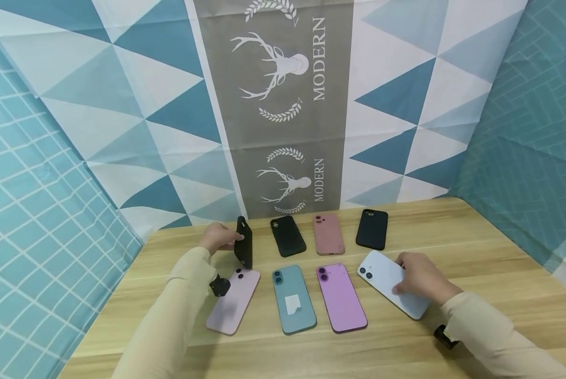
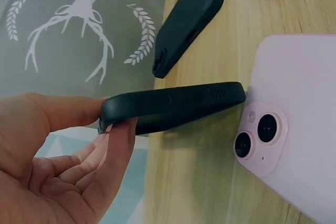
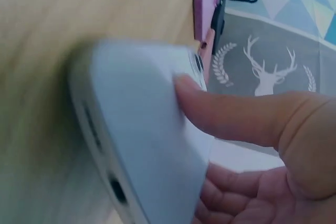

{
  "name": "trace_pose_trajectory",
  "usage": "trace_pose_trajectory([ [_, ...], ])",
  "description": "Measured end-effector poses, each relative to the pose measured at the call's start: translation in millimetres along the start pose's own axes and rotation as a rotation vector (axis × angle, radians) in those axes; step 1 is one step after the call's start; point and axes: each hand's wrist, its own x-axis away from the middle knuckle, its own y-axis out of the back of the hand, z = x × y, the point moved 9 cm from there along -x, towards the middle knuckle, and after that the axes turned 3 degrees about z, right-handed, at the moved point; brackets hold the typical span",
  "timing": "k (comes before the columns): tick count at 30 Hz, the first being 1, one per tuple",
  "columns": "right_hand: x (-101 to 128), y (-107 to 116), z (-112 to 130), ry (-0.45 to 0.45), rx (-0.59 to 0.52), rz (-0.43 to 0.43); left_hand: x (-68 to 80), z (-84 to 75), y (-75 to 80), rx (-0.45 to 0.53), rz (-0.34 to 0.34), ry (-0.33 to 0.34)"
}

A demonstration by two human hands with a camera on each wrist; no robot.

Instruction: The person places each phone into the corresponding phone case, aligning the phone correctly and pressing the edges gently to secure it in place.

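Note:
In the head view my left hand (image 1: 218,237) pinches a black phone case (image 1: 245,248) that stands on edge, just behind a pale pink phone (image 1: 232,302). The left wrist view shows thumb and fingers at one end of this case (image 2: 173,103); its other end points to the pink phone's camera bump. On the right, my right hand (image 1: 422,276) grips a white phone (image 1: 382,273) lying back side up. The thumb presses on the white back (image 3: 142,114) in the right wrist view, with the other fingers curled around the far side.
A teal phone (image 1: 305,316) with a white sticker and a purple phone (image 1: 343,300) lie between the hands. Behind them are a black case (image 1: 288,236), a pink case (image 1: 329,236) and another black case (image 1: 372,229). A patterned curtain (image 1: 387,95) hangs along the wooden table's (image 1: 339,355) back edge.

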Motion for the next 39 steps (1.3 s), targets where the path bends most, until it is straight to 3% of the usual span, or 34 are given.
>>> trace_pose_trajectory([
  [7, 0, 14, -2, 0.103, -0.048, -0.009, 9.2, -1.8, 1.1, 0.016, 0.025, -0.003],
  [20, -2, 20, -13, 0.009, -0.184, 0.19, 34.6, -16.3, -13.4, 0.047, 0.117, -0.065],
  [26, 0, 18, -15, -0.015, -0.233, 0.22, 38.2, -8.9, -17.3, 0.048, 0.138, -0.083],
  [31, 1, 8, -7, 0.001, -0.331, 0.232, 46.9, -3.6, -12.7, -0.017, 0.109, -0.097],
  [39, 5, 7, 5, 0.017, -0.461, 0.256, 63.3, -19.6, -28.9, -0.06, 0.12, -0.151],
])
